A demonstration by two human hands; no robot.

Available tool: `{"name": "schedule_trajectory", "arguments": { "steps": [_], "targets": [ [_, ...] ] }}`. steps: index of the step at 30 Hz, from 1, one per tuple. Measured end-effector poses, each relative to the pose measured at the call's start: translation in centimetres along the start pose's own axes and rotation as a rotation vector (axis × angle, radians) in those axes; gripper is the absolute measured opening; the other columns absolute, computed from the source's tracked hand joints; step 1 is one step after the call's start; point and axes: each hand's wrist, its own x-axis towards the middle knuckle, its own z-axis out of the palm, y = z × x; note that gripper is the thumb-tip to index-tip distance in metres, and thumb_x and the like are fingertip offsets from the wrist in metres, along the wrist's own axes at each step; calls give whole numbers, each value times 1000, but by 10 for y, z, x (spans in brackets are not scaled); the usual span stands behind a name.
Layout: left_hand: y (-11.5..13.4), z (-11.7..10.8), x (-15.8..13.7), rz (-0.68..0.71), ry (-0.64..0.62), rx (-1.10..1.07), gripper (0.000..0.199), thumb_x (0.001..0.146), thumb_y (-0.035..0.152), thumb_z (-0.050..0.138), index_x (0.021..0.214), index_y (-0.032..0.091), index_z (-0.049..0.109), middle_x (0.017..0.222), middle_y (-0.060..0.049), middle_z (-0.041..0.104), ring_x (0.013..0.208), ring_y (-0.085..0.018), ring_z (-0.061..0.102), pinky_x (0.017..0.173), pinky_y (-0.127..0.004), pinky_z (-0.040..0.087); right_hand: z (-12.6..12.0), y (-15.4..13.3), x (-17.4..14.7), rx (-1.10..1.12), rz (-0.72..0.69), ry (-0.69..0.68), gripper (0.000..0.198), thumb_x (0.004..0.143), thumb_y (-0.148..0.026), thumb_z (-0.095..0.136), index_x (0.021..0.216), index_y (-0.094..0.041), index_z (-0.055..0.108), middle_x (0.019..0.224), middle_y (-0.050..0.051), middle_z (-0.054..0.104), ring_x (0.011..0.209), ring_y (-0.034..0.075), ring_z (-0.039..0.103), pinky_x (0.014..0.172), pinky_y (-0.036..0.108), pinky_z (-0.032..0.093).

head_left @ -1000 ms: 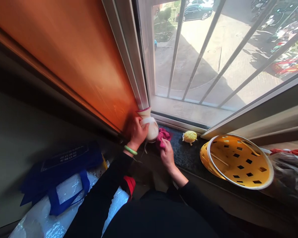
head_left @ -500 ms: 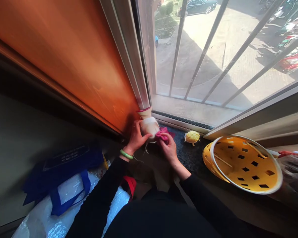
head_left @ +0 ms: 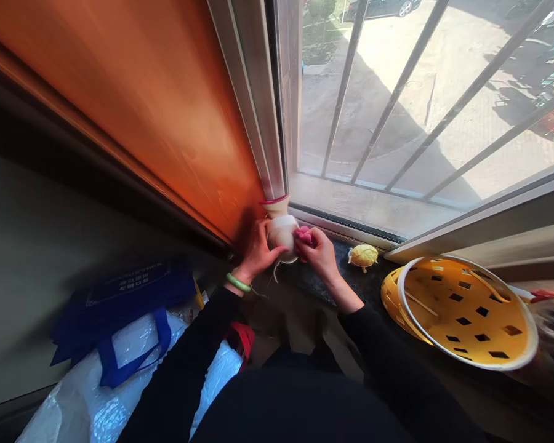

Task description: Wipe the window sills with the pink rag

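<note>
A cream vase (head_left: 281,237) with a flared, dark-pink rim stands in the corner of the dark window sill, a white band and thin cord around it. My left hand (head_left: 258,252), with a green bangle (head_left: 238,283) at the wrist, is closed around the vase's left side, thumb across its front. In my right hand (head_left: 322,257) a bunched pink cloth (head_left: 303,235) is pinched and pressed against the vase's right side. Part of the cloth is hidden by the fingers.
A small yellow turtle-shaped figurine (head_left: 363,256) sits on the sill (head_left: 339,271). Right of it lies a tilted yellow basket (head_left: 471,307) with a white rim. A barred window (head_left: 388,123) rises behind. At lower left are a blue bag (head_left: 120,301) and plastic wrapping (head_left: 87,400).
My right hand has shifted up along the vase's right side, and the cloth is bunched tighter. My left hand keeps its grip. The whole view has shifted slightly.
</note>
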Motion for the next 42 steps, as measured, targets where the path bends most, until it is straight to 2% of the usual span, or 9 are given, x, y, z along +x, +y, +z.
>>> {"name": "schedule_trajectory", "arguments": {
  "steps": [13,18,22,27,29,31,35,39,42],
  "targets": [
    [-1,-1,0,-2,-10,4,86,71,36,91,136,25,37,128,-12,52,121,-34,57,103,-51,48,1,-14,10,-7,115,-41,22,80,-44,66,81,-22,62,77,0,64,72,17,56,68,30,43],
    [-2,-1,1,-5,-12,8,86,70,39,91,136,24,38,129,-13,52,122,-34,56,103,-51,48,1,-16,13,-95,-10,-8,24,83,-44,63,76,-22,56,80,1,62,75,17,55,70,29,42],
    [-1,0,2,-15,-2,17,85,70,39,91,135,23,39,129,-13,53,123,-34,56,104,-51,48,6,1,-8,7,13,22,21,85,-42,59,78,-22,54,84,1,64,78,17,56,75,29,44],
    [0,-2,2,-57,15,52,83,67,37,92,132,24,42,124,-10,55,118,-33,59,102,-50,48,4,20,-50,-11,97,-102,20,82,-41,62,77,-22,59,82,2,68,76,18,60,73,30,47],
    [-1,-3,3,-63,15,56,83,67,39,92,132,23,42,125,-11,55,118,-33,59,102,-50,49,3,12,-52,31,86,-3,21,88,-42,61,88,-21,66,92,5,72,85,21,65,80,34,51],
    [0,-3,3,-56,13,48,82,69,41,91,132,23,43,125,-12,55,118,-32,59,101,-48,50,4,0,-44,42,-46,96,26,94,-40,59,108,-21,69,111,9,72,104,24,66,93,39,53],
    [3,-1,3,-36,38,31,73,77,45,86,132,22,43,122,-11,56,114,-30,60,99,-46,50,19,-2,-27,-96,-351,23,37,101,-33,49,133,-24,66,135,11,63,130,26,56,115,46,44],
    [3,-2,2,-27,26,68,79,73,42,89,133,23,42,124,-12,56,116,-31,59,99,-47,50,36,36,-51,-209,-228,71,47,101,-32,44,146,-21,55,148,15,52,139,30,48,116,53,42],
    [0,-6,4,-32,5,76,82,69,40,91,133,23,42,124,-11,56,116,-31,60,100,-47,50,33,55,-74,-239,-121,20,47,100,-33,45,143,-19,56,140,18,58,129,32,54,109,54,48]
  ]
}}
